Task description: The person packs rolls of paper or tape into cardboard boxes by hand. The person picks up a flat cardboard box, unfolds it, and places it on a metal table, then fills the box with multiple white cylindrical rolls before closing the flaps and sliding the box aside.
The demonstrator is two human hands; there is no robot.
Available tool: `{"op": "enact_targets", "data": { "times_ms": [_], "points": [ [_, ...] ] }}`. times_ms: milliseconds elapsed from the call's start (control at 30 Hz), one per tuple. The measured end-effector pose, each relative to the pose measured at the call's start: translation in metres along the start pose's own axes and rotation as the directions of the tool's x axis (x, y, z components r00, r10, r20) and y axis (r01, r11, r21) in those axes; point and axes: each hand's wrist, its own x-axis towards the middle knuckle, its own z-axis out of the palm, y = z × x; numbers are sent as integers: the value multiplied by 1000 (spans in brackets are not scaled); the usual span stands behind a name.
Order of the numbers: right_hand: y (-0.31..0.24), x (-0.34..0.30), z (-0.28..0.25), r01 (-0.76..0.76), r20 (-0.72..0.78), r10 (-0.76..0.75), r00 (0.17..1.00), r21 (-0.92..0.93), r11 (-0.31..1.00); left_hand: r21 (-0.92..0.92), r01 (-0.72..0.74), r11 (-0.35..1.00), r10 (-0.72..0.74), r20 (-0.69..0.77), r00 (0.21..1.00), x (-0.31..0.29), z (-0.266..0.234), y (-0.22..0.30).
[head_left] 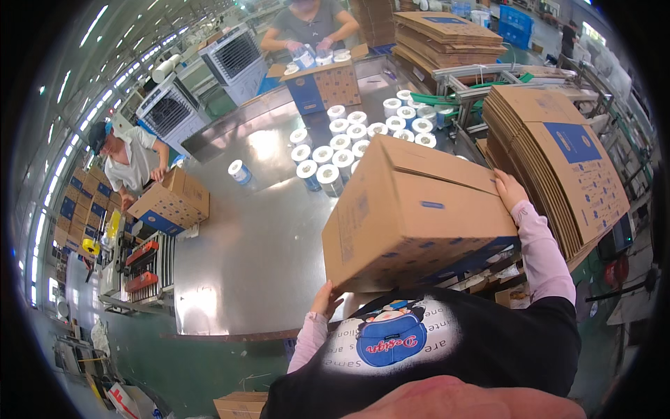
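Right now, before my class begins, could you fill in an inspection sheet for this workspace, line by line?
Surface: shiny grey metal tabletop, with bright reflections.
Job's things: large brown cardboard carton with blue printing, apparently tilted; grouped white-topped wrapped cylinders beyond it.
Clutter: one white-and-blue cylinder standing apart on the left.
Grip: left hand at the carton's lower left corner; right hand on its right edge.
Cables: nothing seen for certain.
Surroundings: stacked flat brown cardboard sheets at right; one co-worker at left, another co-worker at the far end.

white glare on metal tabletop (241, 244), warped edges
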Motion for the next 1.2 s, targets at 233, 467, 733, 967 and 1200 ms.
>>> {"op": "enact_targets", "data": {
  "times_ms": [233, 467, 733, 967, 1200],
  "points": [
    [-35, -54, 101, -468, 470, 97, 877, 883, -40, 57, -710, 702, 703, 97, 704, -113, 10, 207],
    [-111, -67, 147, -556, 568, 28, 822, 792, 251, 819, -563, -114, 556, 522, 647, -173, 150, 294],
    [-257, -25, 87, 3, 290, -378, 879, 790, 612, 688, -700, -192, 197, 726, 659, -100, 255, 142],
    [-308, -58, 54, 279, 332, -253, 909, -31, 960, 932, 117, -343, 837, 247, 488, -81, 97, 270],
    [-226, -47, 78, 300, 324, -482, 814, 477, 826, 770, 209, 603, 399, -517, 757, -36, -201, 236]
  ]
}}
